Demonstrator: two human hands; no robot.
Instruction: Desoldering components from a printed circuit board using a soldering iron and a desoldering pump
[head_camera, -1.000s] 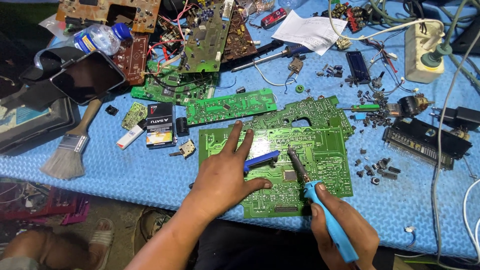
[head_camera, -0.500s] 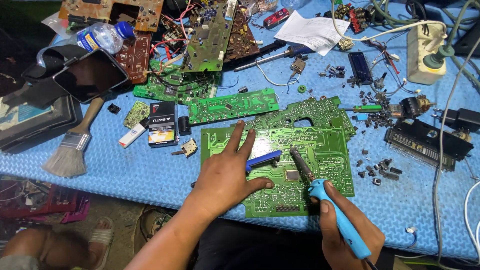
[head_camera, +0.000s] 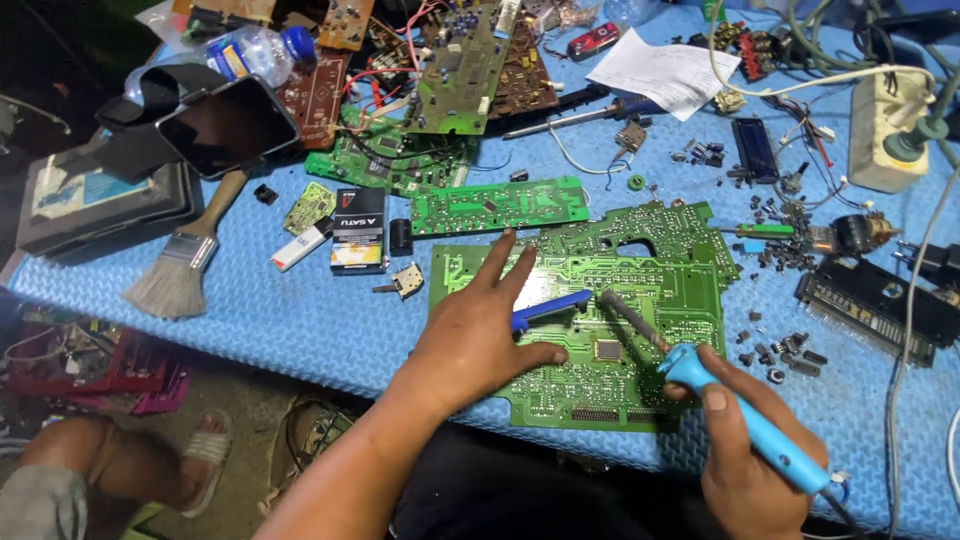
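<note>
A large green printed circuit board (head_camera: 640, 330), flat and rigid, is lying near the front edge of the table (head_camera: 300, 320), which is covered with a blue textured mat. The left hand (head_camera: 475, 340) is pressing down on the board's left part, fingers (head_camera: 497, 262) spread wide and flat, with a small blue plastic tool (head_camera: 550, 306) showing beside the thumb; whether the hand is actually gripping it cannot be told. The right hand (head_camera: 750, 460) is wrapped closed around the light blue handle of a soldering iron (head_camera: 700, 385), its dark tip touching the board just above a square black chip (head_camera: 608, 349). The board is looking light, stiff and fragile, best held by its bare edges. Behind it, a narrow green circuit board (head_camera: 500, 205) is lying towards the table's middle. Towards the left edge, a wooden-handled brush (head_camera: 185, 255) and a black smartphone (head_camera: 228, 125) are resting.
</note>
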